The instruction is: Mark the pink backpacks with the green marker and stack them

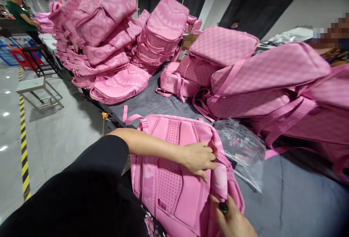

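Note:
A pink backpack (188, 200) lies with its padded back panel up on the grey-covered table, directly in front of me. My left hand (200, 158) reaches across the panel, its fingers spread and the thumb apart, fingertips touching the inner edge of a shoulder strap (220, 173). Low on the same strap, my right hand (231, 217) is closed around a small tool with a black-and-green end (223, 208); its working part is hidden. Beyond the strap, a crumpled clear plastic bag (240, 149) lies beside the backpack.
Tall stacks of pink backpacks (106, 22) stand at the back left, with more checkered pink backpacks (261, 69) piled along the right. A stool (38, 86) is on the floor to the left. One person in green (20, 13) stands far left; another is partly visible at right.

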The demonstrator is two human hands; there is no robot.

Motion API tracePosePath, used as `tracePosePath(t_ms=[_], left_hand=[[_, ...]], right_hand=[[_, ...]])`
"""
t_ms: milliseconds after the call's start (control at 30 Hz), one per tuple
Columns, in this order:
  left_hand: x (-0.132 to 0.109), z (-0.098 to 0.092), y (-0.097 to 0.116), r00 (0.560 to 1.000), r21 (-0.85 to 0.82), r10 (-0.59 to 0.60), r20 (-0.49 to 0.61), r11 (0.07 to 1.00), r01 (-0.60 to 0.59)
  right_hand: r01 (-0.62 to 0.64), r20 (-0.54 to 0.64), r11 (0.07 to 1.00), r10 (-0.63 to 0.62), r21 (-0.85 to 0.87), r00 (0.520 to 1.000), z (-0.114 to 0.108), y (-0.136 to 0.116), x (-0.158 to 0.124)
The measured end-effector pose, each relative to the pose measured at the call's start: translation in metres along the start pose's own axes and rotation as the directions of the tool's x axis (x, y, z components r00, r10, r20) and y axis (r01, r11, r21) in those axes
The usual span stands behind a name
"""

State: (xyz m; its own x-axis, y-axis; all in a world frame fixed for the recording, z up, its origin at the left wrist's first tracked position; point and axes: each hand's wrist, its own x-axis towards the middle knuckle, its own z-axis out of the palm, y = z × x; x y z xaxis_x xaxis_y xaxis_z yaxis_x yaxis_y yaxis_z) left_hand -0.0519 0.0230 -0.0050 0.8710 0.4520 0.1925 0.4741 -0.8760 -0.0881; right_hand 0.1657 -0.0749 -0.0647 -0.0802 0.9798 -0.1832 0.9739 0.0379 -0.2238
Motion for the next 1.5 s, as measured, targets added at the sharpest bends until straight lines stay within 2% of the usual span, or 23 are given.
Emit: tracePosePath(t_ms=[133,233,333,467,533,567,600,667,700,767,867,933,967,1067,1200,1267,1333,1500], left_hand=[[0.001,0.006,0.02,0.965,0.023,-0.245,-0.092,0.968,0.248],[0.002,0.01,0.025,0.957,-0.003,-0.277,-0.091,0.961,0.278],[0.001,0.009,0.015,0.96,-0.01,-0.253,-0.118,0.967,0.254],[-0.008,-0.001,-0.009,0.991,-0.033,-0.085,-0.107,0.996,0.082],[-0.015,-0.003,-0.02,0.993,-0.038,-0.042,-0.111,0.999,0.038],[-0.019,-0.001,-0.024,0.991,-0.03,-0.032,-0.132,0.999,0.028],[-0.021,0.002,-0.028,0.986,-0.032,-0.027,-0.163,0.999,0.022],[-0.026,0.012,-0.03,0.967,-0.054,-0.04,-0.253,0.998,0.028],[-0.027,0.017,-0.029,0.95,-0.071,-0.051,-0.309,0.997,0.031],[-0.029,0.026,-0.026,0.901,-0.089,-0.06,-0.43,0.996,0.024],[-0.029,0.034,-0.022,0.822,-0.069,-0.022,-0.569,0.997,-0.021],[-0.029,0.037,-0.022,0.798,-0.055,-0.005,-0.602,0.998,-0.035],[-0.03,0.038,-0.023,0.799,-0.053,-0.005,-0.602,0.998,-0.034],[-0.03,0.044,-0.025,0.83,-0.08,-0.02,-0.558,0.996,-0.03],[-0.027,0.046,-0.028,0.889,-0.147,-0.053,-0.454,0.989,-0.016],[-0.024,0.041,-0.031,0.917,-0.146,-0.048,-0.395,0.989,-0.011],[-0.024,0.032,-0.035,0.94,-0.123,-0.025,-0.341,0.992,-0.018],[-0.031,0.013,-0.041,0.97,-0.083,-0.005,-0.243,0.996,-0.016]], right_hand=[[-0.067,-0.002,0.997,0.067,-0.031,0.998,0.003,-0.006,0.001],[-0.06,0.001,0.998,0.06,-0.034,0.998,0.001,-0.009,-0.001],[-0.04,-0.007,0.998,0.04,-0.049,0.999,-0.006,-0.014,-0.003],[-0.061,-0.027,0.996,0.059,-0.059,0.998,-0.011,-0.025,-0.011],[-0.045,-0.099,0.998,0.04,-0.048,0.994,-0.01,-0.03,-0.017],[-0.023,-0.196,0.999,0.014,-0.042,0.981,-0.01,-0.033,-0.021],[0.012,-0.318,0.999,-0.026,-0.046,0.948,-0.009,-0.036,-0.023],[0.1,-0.544,0.989,-0.144,-0.11,0.826,-0.011,-0.041,-0.026],[0.143,-0.608,0.975,-0.217,-0.168,0.763,-0.013,-0.044,-0.026],[0.222,-0.647,0.926,-0.372,-0.304,0.666,-0.021,-0.048,-0.019],[0.321,-0.599,0.808,-0.584,-0.494,0.548,-0.037,-0.051,0.003],[0.41,-0.504,0.707,-0.702,-0.576,0.503,-0.047,-0.052,0.021],[0.46,-0.441,0.658,-0.747,-0.597,0.497,-0.051,-0.052,0.029],[0.582,-0.256,0.559,-0.814,-0.591,0.522,-0.059,-0.053,0.048],[0.64,-0.083,0.53,-0.802,-0.556,0.592,-0.065,-0.053,0.062],[0.651,-0.047,0.522,-0.798,-0.552,0.601,-0.067,-0.051,0.065],[0.667,-0.058,0.507,-0.817,-0.546,0.573,-0.068,-0.048,0.068],[0.654,-0.124,0.417,-0.887,-0.632,0.446,-0.06,-0.037,0.079]])
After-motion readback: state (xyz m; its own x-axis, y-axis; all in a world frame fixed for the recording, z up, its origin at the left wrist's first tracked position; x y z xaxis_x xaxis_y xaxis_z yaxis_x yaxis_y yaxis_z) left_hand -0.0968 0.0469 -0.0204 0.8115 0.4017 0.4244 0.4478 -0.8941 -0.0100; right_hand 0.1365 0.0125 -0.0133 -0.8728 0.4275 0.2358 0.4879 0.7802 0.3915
